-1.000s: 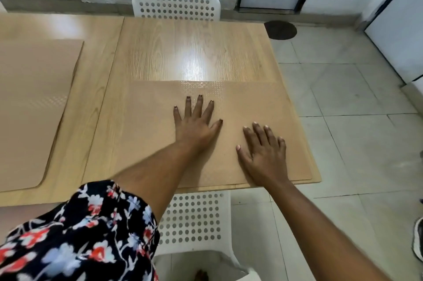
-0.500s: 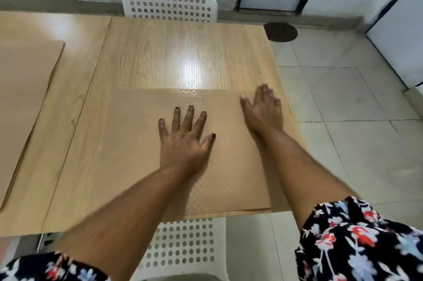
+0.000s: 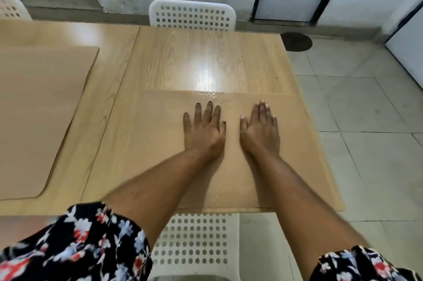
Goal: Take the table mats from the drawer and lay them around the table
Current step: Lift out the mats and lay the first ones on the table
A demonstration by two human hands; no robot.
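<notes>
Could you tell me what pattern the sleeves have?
Floral: red, blue and white on black sleeves, head view.

two light wooden surfaces are standing pushed together, edge to edge. the right surface [image 3: 206, 61] is carrying a tan mat [image 3: 155, 143] on its near half, with both hands pressing flat on it. the left surface [image 3: 68, 33] is carrying another tan mat [image 3: 39, 109], lying flat, near the seam.

Left hand [image 3: 203, 130] flat, palm down, fingers together and extended — dark nail polish visible. Right hand [image 3: 259, 130] flat beside it, palm down, fingers close together, thumb toward left hand. Hands near but apart. Both forearms bare, stretched forward — floral sleeves at elbows.
</notes>
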